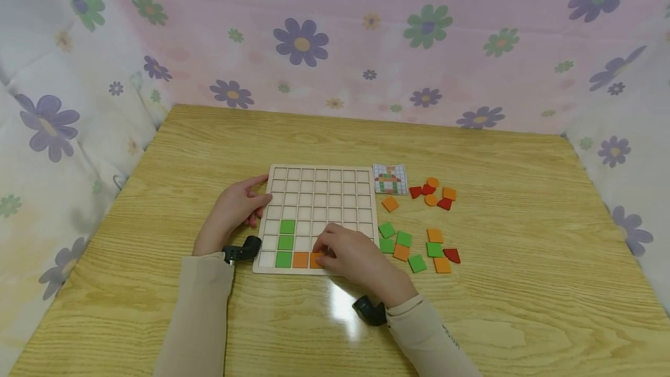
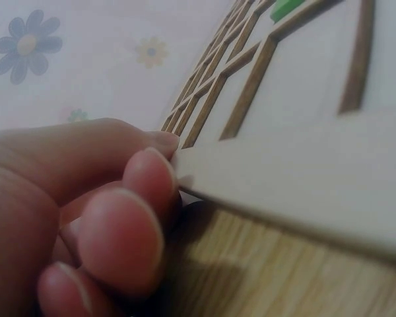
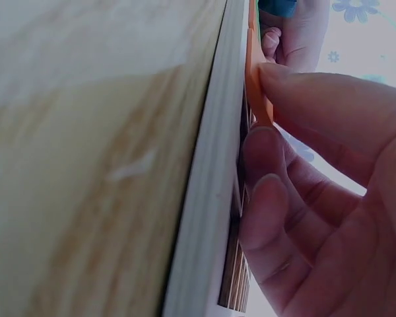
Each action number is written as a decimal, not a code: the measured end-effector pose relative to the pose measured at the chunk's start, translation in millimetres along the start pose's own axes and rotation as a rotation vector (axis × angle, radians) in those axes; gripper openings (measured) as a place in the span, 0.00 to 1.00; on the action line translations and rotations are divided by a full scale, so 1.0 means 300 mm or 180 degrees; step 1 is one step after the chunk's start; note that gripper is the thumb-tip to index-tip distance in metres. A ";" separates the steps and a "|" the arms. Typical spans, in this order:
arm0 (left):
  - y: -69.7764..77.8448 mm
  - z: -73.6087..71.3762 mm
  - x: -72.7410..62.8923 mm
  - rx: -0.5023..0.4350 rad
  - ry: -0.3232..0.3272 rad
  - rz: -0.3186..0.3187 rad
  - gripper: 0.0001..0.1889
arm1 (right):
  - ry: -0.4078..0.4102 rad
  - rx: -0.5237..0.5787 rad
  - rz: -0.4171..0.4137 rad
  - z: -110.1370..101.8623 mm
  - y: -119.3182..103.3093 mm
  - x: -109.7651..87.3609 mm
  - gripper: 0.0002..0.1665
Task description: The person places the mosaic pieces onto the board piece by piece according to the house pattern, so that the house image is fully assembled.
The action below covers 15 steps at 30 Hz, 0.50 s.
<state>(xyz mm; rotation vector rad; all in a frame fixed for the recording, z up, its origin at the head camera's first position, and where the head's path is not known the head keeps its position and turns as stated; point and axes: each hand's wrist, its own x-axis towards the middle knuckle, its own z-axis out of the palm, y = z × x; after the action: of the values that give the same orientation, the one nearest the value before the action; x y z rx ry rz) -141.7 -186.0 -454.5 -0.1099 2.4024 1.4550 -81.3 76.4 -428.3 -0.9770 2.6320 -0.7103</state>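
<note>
A wooden grid board [image 1: 316, 169] lies flat on the table. My right hand [image 1: 356, 255] is over its bottom row, thumb and fingers pinching an orange square tile [image 3: 256, 82] that stands tilted at a cell in the right wrist view. Just left of it an orange tile [image 1: 300, 260] sits in the same row. Three green tiles [image 1: 287, 226] fill a column beside that one. My left hand [image 1: 235, 208] touches the board's left edge; in the left wrist view one finger [image 2: 112, 142] reaches straight along it, and the lower fingers are bent.
A small pattern card [image 1: 389, 179] lies at the board's upper right. Right of the board are loose green [image 1: 417, 263] and orange squares [image 1: 442, 265], red pieces [image 1: 452, 255] and orange discs [image 1: 432, 182]. A flowered cloth [image 1: 335, 45] hangs behind the table.
</note>
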 end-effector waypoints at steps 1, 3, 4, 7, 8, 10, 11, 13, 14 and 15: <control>0.001 0.000 0.000 -0.0007 0.0000 0.0000 0.28 | 0.0002 0.0002 0.0004 0.000 0.000 -0.001 0.04; 0.002 -0.001 0.000 -0.0007 0.0007 -0.0008 0.28 | 0.0003 0.0014 -0.0005 0.000 0.000 -0.002 0.04; 0.002 -0.001 0.000 -0.0017 0.0006 -0.0013 0.28 | 0.0004 0.0014 -0.0010 0.000 0.000 -0.003 0.04; 0.004 0.000 0.001 -0.0024 0.0000 -0.0015 0.29 | 0.0011 0.0027 -0.0036 -0.001 0.002 -0.004 0.05; 0.005 0.000 0.001 -0.0025 -0.0003 -0.0011 0.29 | 0.0015 0.0021 -0.0044 -0.001 0.002 -0.005 0.05; 0.005 0.000 0.002 -0.0031 -0.0016 -0.0004 0.29 | 0.0014 0.0017 -0.0055 -0.004 0.002 -0.005 0.05; 0.004 0.001 0.003 -0.0026 -0.0013 -0.0007 0.29 | 0.0011 0.0026 -0.0060 -0.005 0.002 -0.005 0.05; 0.004 0.001 0.003 -0.0023 -0.0007 -0.0019 0.29 | -0.0002 0.0033 -0.0055 -0.008 0.003 -0.005 0.05; 0.003 0.001 0.003 -0.0008 -0.0012 -0.0018 0.29 | -0.0010 0.0046 -0.0038 -0.012 0.002 -0.005 0.05; 0.003 0.001 0.002 -0.0002 -0.0008 -0.0023 0.29 | -0.0018 0.0062 -0.0010 -0.014 0.004 -0.005 0.05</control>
<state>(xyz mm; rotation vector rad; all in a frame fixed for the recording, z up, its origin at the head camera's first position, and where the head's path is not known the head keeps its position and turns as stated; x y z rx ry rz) -142.4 -185.4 -454.2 -0.1169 2.3971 1.4519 -82.3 79.5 -425.3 -0.9768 2.6144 -0.7314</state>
